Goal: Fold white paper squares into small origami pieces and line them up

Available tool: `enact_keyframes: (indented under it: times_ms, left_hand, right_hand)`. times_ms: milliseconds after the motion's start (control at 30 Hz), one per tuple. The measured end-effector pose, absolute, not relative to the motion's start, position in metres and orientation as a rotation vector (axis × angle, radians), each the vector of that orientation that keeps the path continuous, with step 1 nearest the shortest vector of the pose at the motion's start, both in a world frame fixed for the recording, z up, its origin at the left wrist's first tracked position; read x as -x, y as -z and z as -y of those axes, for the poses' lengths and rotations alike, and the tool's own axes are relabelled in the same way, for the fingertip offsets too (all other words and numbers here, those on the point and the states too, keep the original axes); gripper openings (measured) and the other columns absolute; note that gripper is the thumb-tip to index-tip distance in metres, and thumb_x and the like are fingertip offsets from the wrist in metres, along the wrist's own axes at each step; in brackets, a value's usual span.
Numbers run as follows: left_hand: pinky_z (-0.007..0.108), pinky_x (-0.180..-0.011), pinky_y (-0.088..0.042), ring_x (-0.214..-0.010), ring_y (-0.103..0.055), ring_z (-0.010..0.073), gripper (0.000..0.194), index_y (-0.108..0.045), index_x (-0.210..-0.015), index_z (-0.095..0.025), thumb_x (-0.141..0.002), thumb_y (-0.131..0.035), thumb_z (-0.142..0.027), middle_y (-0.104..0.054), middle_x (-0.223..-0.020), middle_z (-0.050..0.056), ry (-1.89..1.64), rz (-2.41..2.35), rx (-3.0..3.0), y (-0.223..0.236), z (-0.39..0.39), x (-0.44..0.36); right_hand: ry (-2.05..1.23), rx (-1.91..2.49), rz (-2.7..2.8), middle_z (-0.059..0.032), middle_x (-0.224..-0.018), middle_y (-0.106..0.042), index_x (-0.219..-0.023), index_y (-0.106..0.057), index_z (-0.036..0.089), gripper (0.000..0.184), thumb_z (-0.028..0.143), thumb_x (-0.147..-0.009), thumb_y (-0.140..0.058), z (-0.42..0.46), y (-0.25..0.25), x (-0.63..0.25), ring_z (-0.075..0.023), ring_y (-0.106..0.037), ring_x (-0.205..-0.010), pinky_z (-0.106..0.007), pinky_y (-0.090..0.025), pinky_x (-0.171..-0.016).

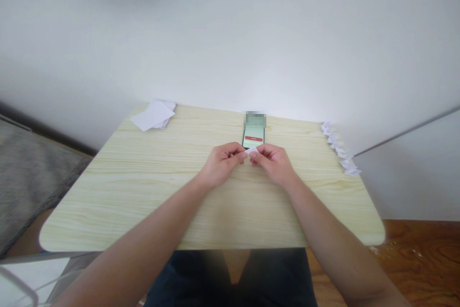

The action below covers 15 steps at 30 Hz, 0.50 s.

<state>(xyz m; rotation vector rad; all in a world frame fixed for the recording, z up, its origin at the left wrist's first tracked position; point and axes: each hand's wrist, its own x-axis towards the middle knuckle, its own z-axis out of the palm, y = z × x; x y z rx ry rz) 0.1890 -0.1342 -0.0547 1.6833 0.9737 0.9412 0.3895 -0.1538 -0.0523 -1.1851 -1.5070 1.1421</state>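
Note:
Between my two hands, over the middle of the table, is a small folded piece of white paper (252, 150). My left hand (223, 163) pinches its left side with thumb and fingers. On the other side, my right hand (273, 162) grips it the same way. Fingers cover much of the paper, so its full shape is hidden. Just beyond the fingertips lies a phone (253, 132) with a lit screen and a red bar; its upper part is blurred out.
Loose white paper sheets (153, 115) lie stacked at the table's back left. Along the right edge runs a row of several small folded paper pieces (336, 144). The pale wooden table (143, 173) meets a white wall (230, 39) behind.

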Motion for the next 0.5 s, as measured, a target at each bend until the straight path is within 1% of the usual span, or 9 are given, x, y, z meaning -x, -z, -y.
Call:
enact_keyframes:
  times_ms: [100, 200, 367, 500]
  left_hand:
    - [0.028, -0.068, -0.039, -0.071, -0.054, 0.0152, 0.027, -0.067, -0.078, -0.017, -0.091, -0.063, -0.04, -0.063, -0.075, 0.001, -0.958, -0.964, -1.652, 0.0526, 0.134, -0.1893]
    - [0.028, -0.067, -0.038, -0.07, -0.052, 0.0146, 0.027, -0.066, -0.076, -0.017, -0.09, -0.064, -0.04, -0.061, -0.072, 0.0, -0.99, -0.951, -1.625, 0.0516, 0.1327, -0.1896]
    - [0.028, -0.069, -0.039, -0.072, -0.055, 0.0158, 0.027, -0.069, -0.078, -0.018, -0.09, -0.064, -0.041, -0.064, -0.073, 0.001, -1.02, -0.968, -1.608, 0.0518, 0.1314, -0.1899]
    - [0.028, -0.07, -0.039, -0.072, -0.055, 0.0157, 0.025, -0.07, -0.078, -0.018, -0.089, -0.064, -0.039, -0.065, -0.074, 0.001, -1.017, -0.971, -1.609, 0.0508, 0.1315, -0.1896]
  right_hand:
    - [-1.164, 1.199, 1.458, -0.003, -0.074, -0.074, -0.081, -0.073, 0.019, 0.028, 0.047, -0.084, -0.075, 0.1526, 0.0525, -0.39, -0.016, -0.068, -0.067, -0.029, -0.053, -0.068]
    - [-1.202, 1.185, 1.414, -0.004, -0.076, -0.075, -0.084, -0.075, 0.019, 0.028, 0.047, -0.084, -0.075, 0.1514, 0.0532, -0.3913, -0.0166, -0.07, -0.068, -0.031, -0.055, -0.07]
    - [-1.212, 1.162, 1.387, -0.0041, -0.078, -0.076, -0.083, -0.075, 0.019, 0.028, 0.048, -0.084, -0.075, 0.1506, 0.0545, -0.3932, -0.0171, -0.07, -0.069, -0.032, -0.057, -0.072]
    - [-1.127, 1.165, 1.431, -0.0041, -0.077, -0.075, -0.082, -0.075, 0.02, 0.026, 0.046, -0.085, -0.074, 0.1514, 0.0529, -0.3936, -0.0173, -0.069, -0.071, -0.031, -0.055, -0.073]
